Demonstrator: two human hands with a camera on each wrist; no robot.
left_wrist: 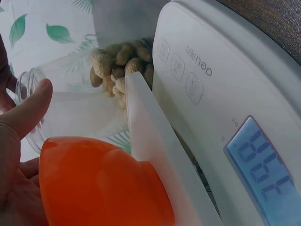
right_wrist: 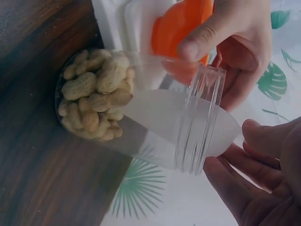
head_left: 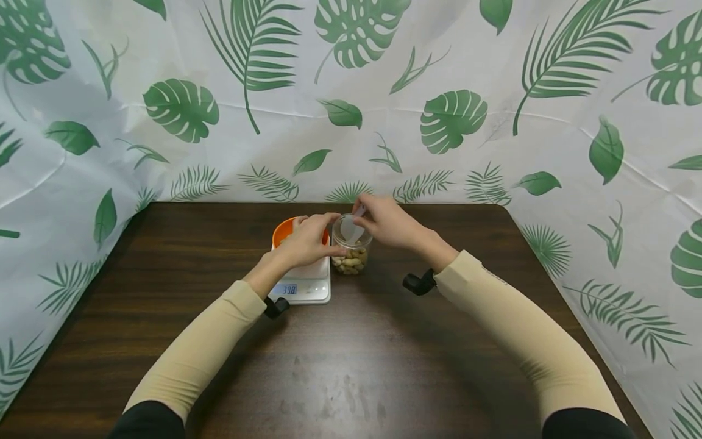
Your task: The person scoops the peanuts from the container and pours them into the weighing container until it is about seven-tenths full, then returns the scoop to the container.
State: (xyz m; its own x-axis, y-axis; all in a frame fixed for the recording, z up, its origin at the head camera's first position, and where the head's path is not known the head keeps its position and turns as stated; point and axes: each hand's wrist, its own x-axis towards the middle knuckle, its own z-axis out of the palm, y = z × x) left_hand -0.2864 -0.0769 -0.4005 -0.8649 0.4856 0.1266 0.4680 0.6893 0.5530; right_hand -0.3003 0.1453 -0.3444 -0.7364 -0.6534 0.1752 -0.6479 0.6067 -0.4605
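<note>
A clear jar [head_left: 341, 242] stands upright on the table beside the scale, with peanuts in their shells [right_wrist: 96, 96] in its lower part. My left hand [head_left: 306, 245] grips the jar near its rim, thumb on the near side. Between thumb and fingers, my right hand [head_left: 393, 224] pinches a translucent white plastic spoon [right_wrist: 176, 117], whose broad part reaches down through the mouth into the jar above the peanuts. An orange bowl [left_wrist: 103, 183] sits on the white kitchen scale [head_left: 314, 294], partly behind my left hand. What the bowl holds is hidden.
The scale's display [head_left: 287, 289] appears to read 39.8. Brown wood-grain table [head_left: 351, 366] extends toward me and to both sides. A white curtain [head_left: 378, 134] with green leaf prints hangs behind the table's far edge and along its sides.
</note>
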